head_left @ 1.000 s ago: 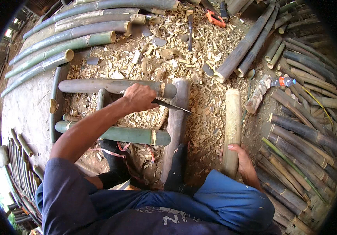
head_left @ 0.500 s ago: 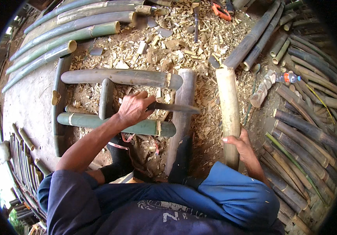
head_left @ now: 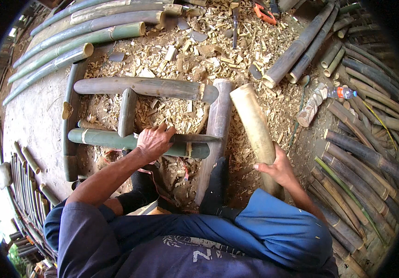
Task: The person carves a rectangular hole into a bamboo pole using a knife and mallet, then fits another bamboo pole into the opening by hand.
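My left hand (head_left: 154, 142) is closed on the handle of a long knife (head_left: 194, 138). Its blade points right, above a green bamboo pole (head_left: 99, 140) and across a grey bamboo pole (head_left: 220, 104). My right hand (head_left: 278, 167) grips the near part of a pale, scraped bamboo pole (head_left: 255, 118), thumb on top. That pole slants, its far end leaning toward the grey one. Left of these, another bamboo pole (head_left: 143, 88), a short bamboo piece (head_left: 127, 111) and a bamboo crosspiece (head_left: 70, 155) lie in a frame-like layout with the green pole.
Wood shavings (head_left: 185, 51) cover the ground. Long bamboo poles (head_left: 88, 34) lie at the far left, dark ones (head_left: 301, 44) at the far right. Stacked bamboo (head_left: 357, 171) fills the right side, near a plastic bottle (head_left: 341, 92). An orange tool (head_left: 265, 14) lies at the back.
My left hand has come nearer and slightly left with the knife. The pale pole's far end has swung left, away from the dark poles, and my right hand has shifted slightly left with it.
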Demonstrator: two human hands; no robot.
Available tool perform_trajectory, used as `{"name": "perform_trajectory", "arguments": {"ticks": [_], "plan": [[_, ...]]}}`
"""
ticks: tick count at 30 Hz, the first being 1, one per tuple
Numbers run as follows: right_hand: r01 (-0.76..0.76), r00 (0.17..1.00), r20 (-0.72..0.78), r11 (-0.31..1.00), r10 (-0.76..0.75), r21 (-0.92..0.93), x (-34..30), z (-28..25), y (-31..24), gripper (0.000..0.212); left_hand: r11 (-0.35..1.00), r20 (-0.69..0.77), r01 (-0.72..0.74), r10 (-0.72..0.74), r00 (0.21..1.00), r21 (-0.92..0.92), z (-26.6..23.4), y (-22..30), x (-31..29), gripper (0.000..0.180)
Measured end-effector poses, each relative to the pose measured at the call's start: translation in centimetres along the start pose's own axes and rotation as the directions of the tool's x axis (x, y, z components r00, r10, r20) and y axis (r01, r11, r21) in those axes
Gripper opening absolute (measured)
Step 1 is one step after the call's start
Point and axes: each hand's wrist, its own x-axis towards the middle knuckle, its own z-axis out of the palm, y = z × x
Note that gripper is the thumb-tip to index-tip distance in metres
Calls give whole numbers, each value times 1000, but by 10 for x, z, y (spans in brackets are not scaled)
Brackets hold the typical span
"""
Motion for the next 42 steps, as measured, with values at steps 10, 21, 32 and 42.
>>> {"name": "perform_trajectory", "arguments": {"ticks": [10,21,32,42], "plan": [[746,550,658,-52,-514,-664,84,-44,10,83,993,189,42,-62,980,111,-9,3,18,13],[702,668,643,33,-374,-711,90,-19,0,82,993,118,34,-48,992,117,13,-5,13,11],[685,694,618,76,-370,-724,80,-20,-31,72,988,161,42,-66,985,150,2,-4,26,17],[701,687,634,95,-355,-707,74,-23,-37,80,986,199,46,-78,977,160,5,-6,26,23]]}}
